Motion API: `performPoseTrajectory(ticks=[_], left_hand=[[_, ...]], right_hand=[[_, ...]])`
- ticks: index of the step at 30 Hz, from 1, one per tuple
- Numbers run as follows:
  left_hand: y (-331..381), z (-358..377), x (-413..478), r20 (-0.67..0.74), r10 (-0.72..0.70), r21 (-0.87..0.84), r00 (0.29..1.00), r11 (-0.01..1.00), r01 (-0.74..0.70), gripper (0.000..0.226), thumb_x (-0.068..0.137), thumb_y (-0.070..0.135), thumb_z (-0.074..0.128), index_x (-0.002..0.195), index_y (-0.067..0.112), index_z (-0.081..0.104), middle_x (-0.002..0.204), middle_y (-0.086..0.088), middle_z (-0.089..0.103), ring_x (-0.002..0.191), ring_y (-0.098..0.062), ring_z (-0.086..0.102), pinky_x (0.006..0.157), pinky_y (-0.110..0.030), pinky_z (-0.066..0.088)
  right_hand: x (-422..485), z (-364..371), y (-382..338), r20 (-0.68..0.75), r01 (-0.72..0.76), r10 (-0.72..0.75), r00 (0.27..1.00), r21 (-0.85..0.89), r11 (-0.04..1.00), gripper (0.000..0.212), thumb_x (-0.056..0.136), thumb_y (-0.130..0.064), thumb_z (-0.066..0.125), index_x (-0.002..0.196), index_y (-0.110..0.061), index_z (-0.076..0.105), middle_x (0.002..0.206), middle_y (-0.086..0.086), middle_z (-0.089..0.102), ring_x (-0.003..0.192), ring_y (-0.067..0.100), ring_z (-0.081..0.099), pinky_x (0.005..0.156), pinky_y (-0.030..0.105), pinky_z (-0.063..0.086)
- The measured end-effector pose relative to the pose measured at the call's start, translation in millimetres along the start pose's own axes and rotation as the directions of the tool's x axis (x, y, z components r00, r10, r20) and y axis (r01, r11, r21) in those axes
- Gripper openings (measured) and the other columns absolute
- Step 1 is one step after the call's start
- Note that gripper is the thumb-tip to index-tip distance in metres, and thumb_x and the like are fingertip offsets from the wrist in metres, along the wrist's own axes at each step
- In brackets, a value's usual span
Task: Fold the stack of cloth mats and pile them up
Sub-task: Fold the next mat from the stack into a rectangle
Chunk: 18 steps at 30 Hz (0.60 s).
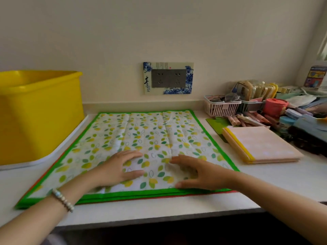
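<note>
A stack of flat cloth mats lies spread on the white counter [159, 213]. The top mat [145, 137] is white with green and yellow leaves and a bright green border. Green and red edges of other mats [177, 195] show beneath it along the front. My left hand [122, 167] rests flat on the top mat near its front middle, fingers spread. Just to its right, my right hand [198, 173] also presses on the mat, thumb at the front edge. Neither hand grips anything. At the right sits a pile of folded pink mats with a yellow edge [260, 145].
A big yellow plastic bin [37, 112] stands on a white tray at the left, touching the mats' left side. Behind the folded pile are a pink basket [221, 107], a red pot [275, 105], crayons and other clutter. A wall socket [168, 77] is straight ahead.
</note>
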State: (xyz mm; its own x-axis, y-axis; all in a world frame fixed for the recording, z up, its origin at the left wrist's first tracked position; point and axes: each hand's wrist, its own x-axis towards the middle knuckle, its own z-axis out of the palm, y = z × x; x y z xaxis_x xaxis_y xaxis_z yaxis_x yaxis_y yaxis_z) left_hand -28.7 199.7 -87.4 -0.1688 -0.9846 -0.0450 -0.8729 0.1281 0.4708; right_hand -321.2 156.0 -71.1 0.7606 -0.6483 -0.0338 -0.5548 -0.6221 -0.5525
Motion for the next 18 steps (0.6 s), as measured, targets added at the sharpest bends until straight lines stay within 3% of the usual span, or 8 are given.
performPoseTrajectory(ticks=[5, 7, 10, 13, 18], left_hand=[[-8.9, -8.9, -34.3, 0.116, 0.026, 0.09, 0.993, 0.995, -0.037, 0.082, 0.065, 0.082, 0.054, 0.138, 0.058, 0.024, 0.152, 0.029, 0.007, 0.14, 0.004, 0.001, 0.117, -0.03, 0.006], [-9.6, -11.4, -43.0, 0.164, 0.038, 0.117, 0.986, 0.991, -0.058, 0.09, 0.062, 0.082, 0.055, 0.14, 0.058, 0.019, 0.149, 0.033, 0.0, 0.139, 0.007, -0.005, 0.117, -0.031, 0.003], [-9.6, -15.7, -51.5, 0.224, 0.048, 0.128, 0.973, 0.989, -0.079, 0.094, 0.06, 0.083, 0.057, 0.14, 0.059, 0.014, 0.142, 0.042, -0.005, 0.135, 0.012, -0.01, 0.115, -0.028, -0.001], [-8.0, -20.3, -55.2, 0.24, 0.042, 0.082, 0.97, 0.995, -0.064, 0.089, 0.06, 0.08, 0.061, 0.137, 0.061, 0.022, 0.144, 0.042, 0.001, 0.136, 0.013, -0.004, 0.115, -0.027, 0.003], [-3.9, -35.2, -57.7, 0.263, 0.026, -0.067, 0.964, 0.998, -0.009, 0.061, 0.065, 0.076, 0.062, 0.122, 0.059, 0.05, 0.142, 0.036, 0.031, 0.132, 0.011, 0.027, 0.11, -0.023, 0.022]], right_hand=[[-0.7, 8.5, -8.7, 0.056, 0.029, -0.028, 0.998, -0.009, 1.0, 0.068, 0.071, -0.066, 0.063, 0.133, -0.053, 0.038, 0.144, -0.036, 0.023, 0.134, -0.013, 0.017, 0.111, 0.017, 0.016], [-2.0, 9.2, -8.8, 0.063, 0.034, -0.033, 0.997, -0.016, 0.999, 0.067, 0.07, -0.066, 0.064, 0.131, -0.054, 0.041, 0.145, -0.037, 0.023, 0.134, -0.015, 0.017, 0.112, 0.017, 0.015], [-5.4, 8.7, -8.5, 0.081, 0.04, -0.04, 0.996, 0.001, 0.999, 0.062, 0.071, -0.061, 0.067, 0.128, -0.057, 0.043, 0.14, -0.044, 0.024, 0.127, -0.025, 0.018, 0.103, 0.005, 0.015], [-7.3, 7.2, -10.1, 0.087, 0.031, -0.032, 0.996, 0.005, 0.999, 0.054, 0.071, -0.064, 0.065, 0.122, -0.058, 0.048, 0.136, -0.047, 0.028, 0.124, -0.026, 0.023, 0.101, 0.005, 0.018], [-8.8, 0.9, -13.8, 0.018, 0.03, -0.03, 0.999, 0.036, 0.999, 0.032, 0.074, -0.061, 0.06, 0.102, -0.048, 0.067, 0.124, -0.038, 0.052, 0.118, -0.019, 0.042, 0.103, 0.013, 0.029]])
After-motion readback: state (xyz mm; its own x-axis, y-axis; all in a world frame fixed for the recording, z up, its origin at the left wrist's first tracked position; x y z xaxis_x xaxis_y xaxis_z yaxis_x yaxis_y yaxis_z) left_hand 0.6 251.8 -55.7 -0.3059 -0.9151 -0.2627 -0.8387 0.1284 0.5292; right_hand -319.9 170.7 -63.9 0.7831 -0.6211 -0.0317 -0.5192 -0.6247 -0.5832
